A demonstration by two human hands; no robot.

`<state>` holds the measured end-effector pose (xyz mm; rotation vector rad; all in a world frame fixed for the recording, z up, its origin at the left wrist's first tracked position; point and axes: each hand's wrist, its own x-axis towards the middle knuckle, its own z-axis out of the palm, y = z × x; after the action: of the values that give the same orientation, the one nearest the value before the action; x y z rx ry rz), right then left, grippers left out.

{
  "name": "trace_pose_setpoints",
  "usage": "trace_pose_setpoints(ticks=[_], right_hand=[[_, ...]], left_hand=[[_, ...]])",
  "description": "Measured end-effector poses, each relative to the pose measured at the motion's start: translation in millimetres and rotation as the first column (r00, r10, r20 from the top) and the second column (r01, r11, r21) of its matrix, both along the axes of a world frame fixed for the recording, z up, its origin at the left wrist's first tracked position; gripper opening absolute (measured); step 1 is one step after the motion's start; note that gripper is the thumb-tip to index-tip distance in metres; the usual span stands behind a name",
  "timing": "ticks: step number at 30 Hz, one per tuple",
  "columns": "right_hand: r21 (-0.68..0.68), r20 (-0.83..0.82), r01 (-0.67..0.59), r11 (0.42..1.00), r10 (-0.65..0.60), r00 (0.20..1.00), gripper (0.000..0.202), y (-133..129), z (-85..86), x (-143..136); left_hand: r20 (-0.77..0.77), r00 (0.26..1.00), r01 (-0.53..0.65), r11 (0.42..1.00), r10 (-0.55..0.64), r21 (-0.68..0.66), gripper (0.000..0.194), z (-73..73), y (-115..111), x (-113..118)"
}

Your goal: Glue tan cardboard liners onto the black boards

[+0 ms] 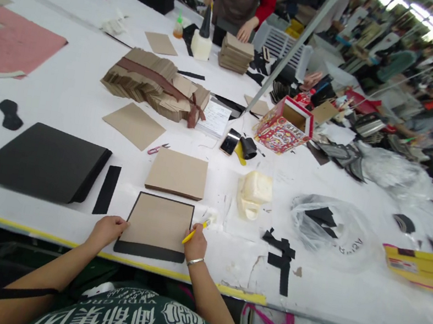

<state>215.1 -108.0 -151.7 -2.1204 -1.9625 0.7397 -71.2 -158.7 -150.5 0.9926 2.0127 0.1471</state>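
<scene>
A beige board (157,222) lies on a slightly larger black sheet (150,252), whose dark border shows widest along the near edge. My left hand (107,231) is at the left edge of the board, fingertips pinched together there; whether they grip it is too small to tell. At the right edge, my right hand (196,243) holds a yellow brush (190,235), its tip pointing up and to the right. Just beyond the board sits a stack of beige boards (177,173). A black strip (106,190) and a pile of black sheets (42,162) lie to the left.
A cream container (255,194) stands right of the stack. Black scraps (281,260) and a plastic bag (330,232) lie farther right. Beyond are pink snips (158,148), a phone (230,141) and a red box (285,125). Across the table, a person in red sleeves holds a brush.
</scene>
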Motion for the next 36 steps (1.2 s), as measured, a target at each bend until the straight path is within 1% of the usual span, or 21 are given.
trace_pose_setpoints(ticks=[3,5,12,17,20,23,24,26,28,30,31,32,33,34,36], right_hand=[[-0.03,0.039,0.006,1.0,-0.005,0.999,0.015,1,3.6,-1],[-0.042,0.055,-0.003,0.999,0.006,0.998,0.015,2,6.0,-2],[-0.035,0.05,-0.029,0.999,0.03,0.998,0.013,5,9.5,-5],[-0.032,0.066,-0.054,0.998,0.056,0.996,0.013,6,12.3,-6],[-0.04,0.075,-0.055,0.998,0.058,0.995,0.012,6,14.4,-6],[-0.063,0.1,-0.061,0.996,0.067,0.993,0.012,5,14.4,-7],[-0.072,0.107,-0.064,0.995,0.071,0.992,0.012,5,14.1,-7],[-0.091,0.12,-0.068,0.993,0.079,0.99,0.013,7,14.0,-7],[-0.11,0.13,-0.08,0.991,0.094,0.987,0.015,8,15.7,-7],[-0.112,0.159,-0.089,0.99,0.107,0.981,0.017,10,18.3,-7],[-0.095,0.18,-0.1,0.991,0.115,0.977,0.019,10,19.1,-7],[-0.061,0.203,-0.12,0.991,0.13,0.971,0.022,11,19.0,-7],[-0.015,0.222,-0.153,0.988,0.153,0.963,0.025,10,17.6,-8],[0.041,0.23,-0.202,0.979,0.187,0.955,0.03,10,14.7,-9],[0.16,0.205,-0.311,0.937,0.277,0.939,0.038,7,4.8,-11]], left_hand=[[0.016,1.0,0.001,1.0,-0.001,-0.007,0.03,-3.8,1,-2],[0.008,1.0,-0.002,1.0,0.002,-0.017,0.028,-3.7,2,-2],[-0.01,1.0,0.006,1.0,-0.006,0.011,0.024,8.2,8,3],[-0.032,0.999,-0.005,1.0,0.005,0.004,0.023,9.8,11,2],[-0.037,0.999,0.011,1.0,-0.011,-0.003,0.023,11.7,10,3],[-0.048,0.997,0.056,0.998,-0.056,-0.007,0.023,13.7,11,3],[-0.069,0.993,0.092,0.996,-0.093,-0.01,0.024,14.2,13,2],[-0.144,0.968,0.205,0.978,-0.207,-0.027,0.025,16.0,17,1],[-0.233,0.907,0.341,0.937,-0.35,-0.079,0.026,20.8,22,1],[-0.308,0.832,0.447,0.886,-0.462,-0.124,0.027,28.2,26,4],[-0.355,0.791,0.493,0.863,-0.498,-0.112,0.027,31.9,27,7],[-0.405,0.748,0.548,0.834,-0.526,-0.071,0.027,34.6,28,10],[-0.449,0.702,0.617,0.787,-0.553,-0.004,0.029,36.0,28,14],[-0.477,0.657,0.692,0.718,-0.584,0.073,0.034,35.6,27,18],[-0.479,0.574,0.807,0.557,-0.664,0.195,0.044,29.9,25,24]])
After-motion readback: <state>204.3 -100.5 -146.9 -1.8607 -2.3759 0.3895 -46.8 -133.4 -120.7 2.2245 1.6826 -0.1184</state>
